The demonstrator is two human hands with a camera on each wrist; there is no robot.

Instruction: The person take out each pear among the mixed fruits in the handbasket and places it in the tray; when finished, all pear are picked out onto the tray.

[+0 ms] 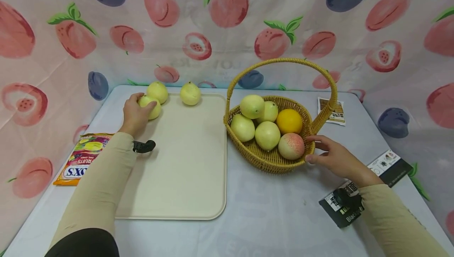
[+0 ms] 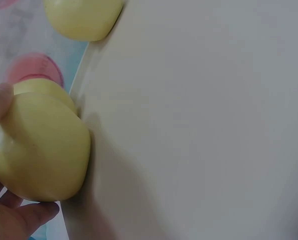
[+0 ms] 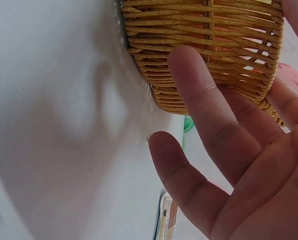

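Note:
At the back left corner of the cream tray [image 1: 184, 162], my left hand [image 1: 135, 114] grips a pale yellow-green, apple-like fruit [image 2: 44, 150]. A second such fruit [image 1: 157, 92] is right behind it, and a third fruit [image 1: 190, 93] sits along the tray's back edge. My right hand [image 1: 331, 158] is at the right side of a wicker basket [image 1: 269, 165], its fingers fairly straight and a fingertip [image 3: 186, 62] against the weave. Inside the basket are several yellow-green fruits [image 1: 267, 135], an orange [image 1: 289, 121] and a peach [image 1: 291, 146].
A colourful candy bag [image 1: 83, 158] lies left of the tray, partly under my left sleeve. Behind the basket's right side is a small packet [image 1: 335, 111]. Black-and-white boxes [image 1: 342, 205] lie beneath my right forearm. The basket's tall handle [image 1: 280, 60] arches over the fruit.

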